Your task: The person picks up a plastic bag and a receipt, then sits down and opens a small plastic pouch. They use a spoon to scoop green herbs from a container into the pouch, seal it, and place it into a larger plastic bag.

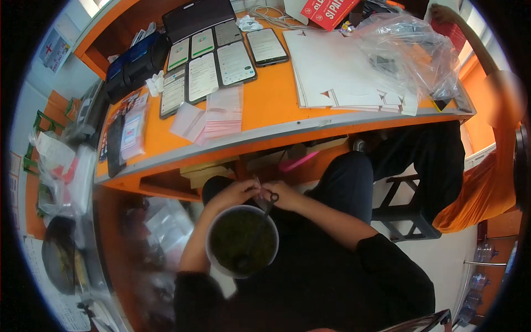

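My left hand (pixel 239 192) and my right hand (pixel 281 195) meet above my lap, fingers pinched together on a small clear plastic bag (pixel 261 200). Just below them, a white round tub (pixel 208 243) stands in my lap, filled with a dark green mass whose kind I cannot make out. A dark spoon (pixel 258 235) leans in the tub, its ringed handle end reaching up beside my right fingers. On the table's front edge lies a stack of small clear bags (pixel 224 113), with another loose bag (pixel 188 122) to its left.
Several phones (pixel 203 77) with lit screens lie on the orange table (pixel 271 99). White sheets (pixel 332 69) and a crumpled plastic bag (pixel 426 52) cover its right side. Another person in orange (pixel 470 193) sits to the right, near a black stool (pixel 406 205).
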